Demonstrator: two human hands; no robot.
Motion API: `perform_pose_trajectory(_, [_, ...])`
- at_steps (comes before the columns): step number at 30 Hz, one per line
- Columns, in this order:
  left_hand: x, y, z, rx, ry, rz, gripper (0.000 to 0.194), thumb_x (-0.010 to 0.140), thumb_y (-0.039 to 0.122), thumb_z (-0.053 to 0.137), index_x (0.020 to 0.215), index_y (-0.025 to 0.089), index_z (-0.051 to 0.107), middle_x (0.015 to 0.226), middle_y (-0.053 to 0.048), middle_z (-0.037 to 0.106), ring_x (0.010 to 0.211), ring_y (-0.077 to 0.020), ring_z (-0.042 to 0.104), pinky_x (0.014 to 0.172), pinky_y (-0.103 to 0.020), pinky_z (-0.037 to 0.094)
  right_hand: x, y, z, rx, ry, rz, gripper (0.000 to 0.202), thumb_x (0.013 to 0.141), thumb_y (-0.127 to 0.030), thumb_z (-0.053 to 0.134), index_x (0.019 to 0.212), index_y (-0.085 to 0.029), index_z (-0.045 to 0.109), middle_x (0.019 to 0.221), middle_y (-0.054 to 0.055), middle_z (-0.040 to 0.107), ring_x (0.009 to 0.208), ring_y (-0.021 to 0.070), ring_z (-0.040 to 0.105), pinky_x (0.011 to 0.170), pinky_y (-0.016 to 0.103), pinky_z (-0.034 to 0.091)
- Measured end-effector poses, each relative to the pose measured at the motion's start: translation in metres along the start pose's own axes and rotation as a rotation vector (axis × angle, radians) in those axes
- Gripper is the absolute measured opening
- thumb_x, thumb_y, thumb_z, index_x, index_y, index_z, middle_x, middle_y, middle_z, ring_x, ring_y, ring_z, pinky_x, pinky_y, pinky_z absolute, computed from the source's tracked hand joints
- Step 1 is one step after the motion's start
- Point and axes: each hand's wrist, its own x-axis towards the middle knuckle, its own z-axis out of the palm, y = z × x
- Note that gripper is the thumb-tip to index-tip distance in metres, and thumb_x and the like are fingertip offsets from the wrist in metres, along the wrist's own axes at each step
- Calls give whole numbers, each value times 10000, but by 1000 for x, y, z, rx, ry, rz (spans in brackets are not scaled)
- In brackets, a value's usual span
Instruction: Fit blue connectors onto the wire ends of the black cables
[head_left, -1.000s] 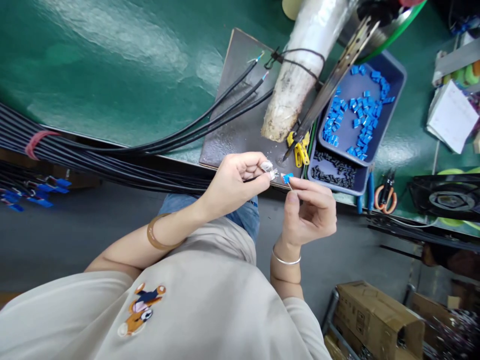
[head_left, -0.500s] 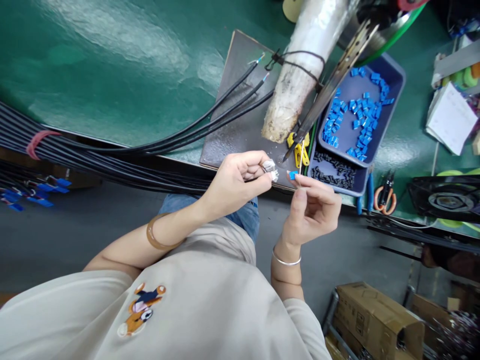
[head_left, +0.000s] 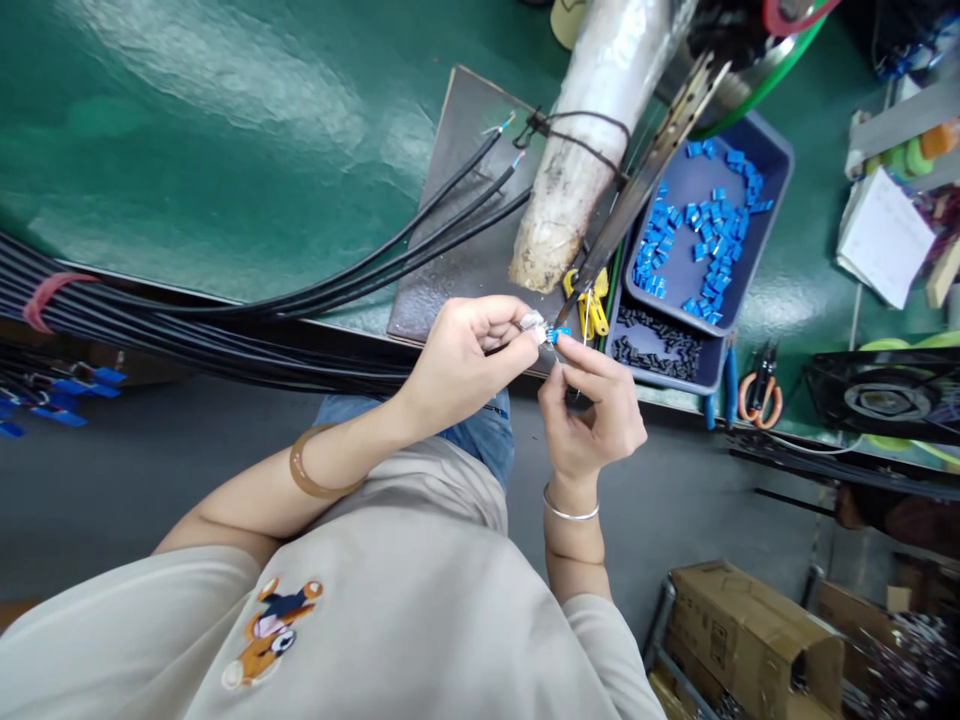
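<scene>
My left hand [head_left: 472, 350] is closed, thumb and fingers pinching the stripped end of a black cable [head_left: 535, 326], where whitish wire ends stick out. Against those ends sits a small blue connector [head_left: 559, 335], pinched by the fingertips of my right hand [head_left: 596, 410]. A thin silvery wire, seemingly solder [head_left: 586, 322], also runs through the right fingers. Just above both hands, a soldering iron [head_left: 628, 215] slants down with its tip close to the connector. Whether the tip touches it I cannot tell.
A white wrapped tube [head_left: 570, 150] hangs over a dark board [head_left: 427, 270]. Bins hold blue connectors [head_left: 705, 230] and small black parts [head_left: 656, 345]. Yellow cutters [head_left: 596, 310], orange-handled pliers [head_left: 761, 390] and a fan [head_left: 885, 395] lie right. Black cables [head_left: 225, 340] run left.
My right hand has moved left and slightly up, bringing the blue connector from a gap away to the wire ends in my left hand. The whole view has shifted a little.
</scene>
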Motion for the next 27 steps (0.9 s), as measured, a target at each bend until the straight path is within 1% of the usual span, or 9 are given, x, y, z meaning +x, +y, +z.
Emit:
perform_pose_trajectory(4, [2,-1,0,12,10,-6,171,777,174,645,635,155,552,572,31,450,516,-51,371,485,-187,316,2,3,1,-14,4,-33,191,804,-60,686,903,-202,605,976,28,780,861,125,745,786,246,611])
perform_pose_trajectory(10, [4,1,2,14,34,-6,210,780,187,662,620,164,528,543,41,405,504,-54,355,473,-188,303,8,6,1,-11,6,-59,183,818,-78,687,927,-211,623,982,19,774,868,132,747,782,259,624])
perform_pose_trajectory(15, [3,6,2,22,19,14,205,797,189,624,626,167,513,546,41,398,502,-56,348,466,-190,296,10,6,0,-30,16,-83,182,807,-82,707,915,-214,642,986,16,772,864,139,749,786,269,632])
perform_pose_trajectory(18, [2,8,2,42,20,13,213,793,205,636,625,169,510,547,40,393,502,-57,344,465,-192,293,11,5,-1,-57,10,-100,210,793,-78,719,930,-221,648,984,2,769,867,136,749,795,263,635])
perform_pose_trajectory(21, [2,8,1,47,25,11,225,783,208,652,616,169,505,546,40,385,500,-57,341,466,-196,291,10,6,-2,-60,3,-137,220,778,-74,724,925,-214,639,992,9,769,885,138,750,798,249,634])
perform_pose_trajectory(24, [3,7,0,55,14,6,227,784,192,639,612,171,493,539,45,361,493,-55,320,456,-198,269,9,7,-2,-57,-13,-167,193,789,-83,707,902,-213,619,1005,19,771,887,140,753,781,244,636])
perform_pose_trajectory(27, [3,6,-2,98,-6,16,212,801,170,600,620,170,489,535,50,343,497,-55,305,453,-198,253,9,6,-2,-14,-26,-133,183,799,-79,696,892,-207,604,1005,27,774,869,138,755,761,244,638])
